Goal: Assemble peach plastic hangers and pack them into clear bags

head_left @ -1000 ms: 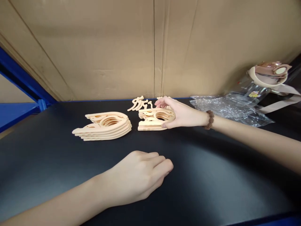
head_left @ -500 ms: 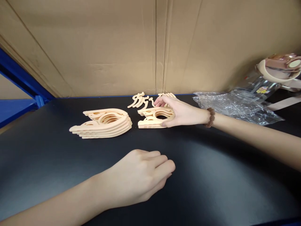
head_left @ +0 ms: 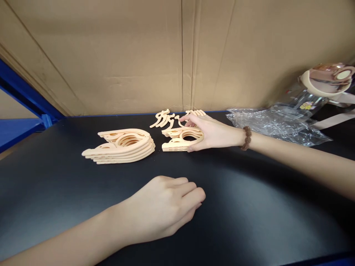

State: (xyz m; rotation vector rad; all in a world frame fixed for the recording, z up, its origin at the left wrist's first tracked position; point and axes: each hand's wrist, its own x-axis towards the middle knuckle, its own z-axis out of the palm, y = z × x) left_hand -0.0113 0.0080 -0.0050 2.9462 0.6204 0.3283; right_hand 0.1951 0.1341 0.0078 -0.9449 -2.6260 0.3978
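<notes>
My right hand [head_left: 206, 133] is around the right end of a small stack of cream plastic pieces [head_left: 177, 144], its thumb at the near side and its fingers at the far side. To the left, a larger stack of cream folded hanger-like pieces [head_left: 124, 149] lies on the black table. My left hand [head_left: 166, 207] rests curled above the table in front, knuckles up; whether anything is inside is hidden. Behind the small stack lie loose cream hooks [head_left: 163, 118], with more curved pieces [head_left: 198, 112] partly behind my right hand.
The black table [head_left: 249, 207] backs onto a cardboard wall [head_left: 124, 55]. Crumpled clear plastic [head_left: 257, 123] and a transparent bottle with a pinkish lid [head_left: 327, 79] and strap stand at the back right. A blue metal frame [head_left: 27, 96] runs along the left.
The fingers of my right hand have shifted slightly on the small stack. My left hand stays almost the same, and the view has moved a little.
</notes>
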